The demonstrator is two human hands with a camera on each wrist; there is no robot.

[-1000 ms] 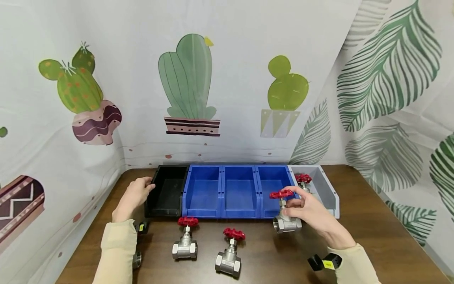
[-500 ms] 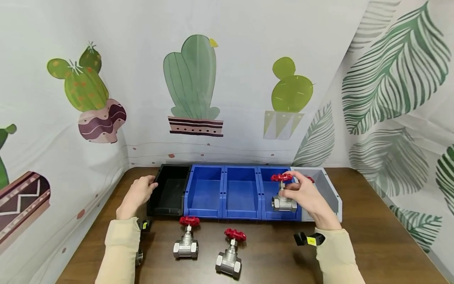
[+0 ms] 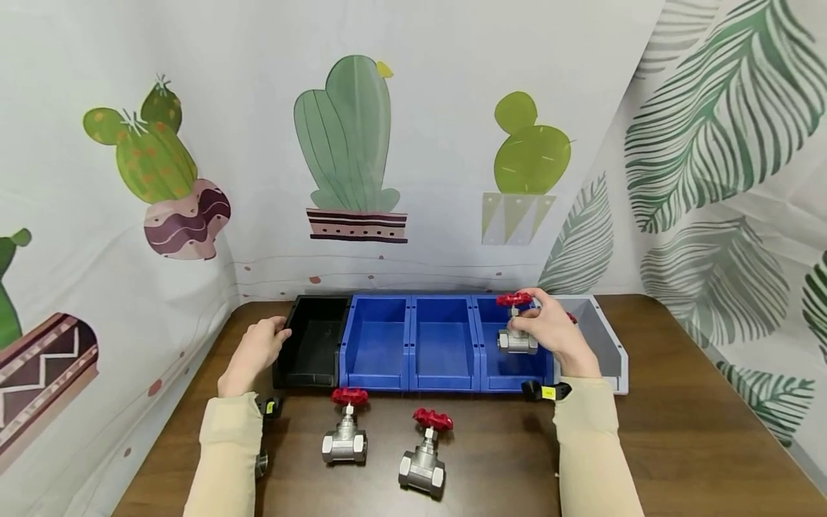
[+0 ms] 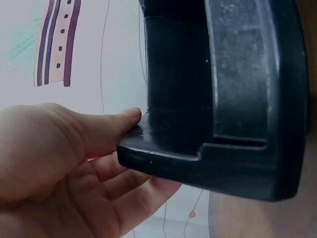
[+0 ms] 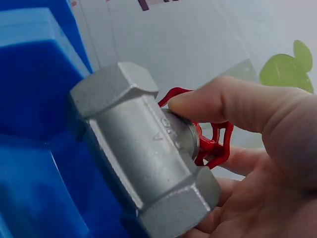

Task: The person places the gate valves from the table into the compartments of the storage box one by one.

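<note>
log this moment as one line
left hand: grips black bin | right hand: holds red-handled valve at rightmost blue bin | table: more valves

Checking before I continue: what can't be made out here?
Head: rest of the red piece, behind the right grip.
Head: rest of the metal fitting, behind the left sleeve.
Right wrist: marking on the held valve, too blurred to read fully.
Left wrist: rest of the black bin, cut by top edge.

Counted: one black bin (image 3: 315, 352), three blue bins (image 3: 442, 352), one grey bin (image 3: 601, 345), three valves (image 3: 422, 468) in clear view; partly hidden, one red wheel (image 3: 572, 317), one metal fitting (image 3: 261, 464).
</note>
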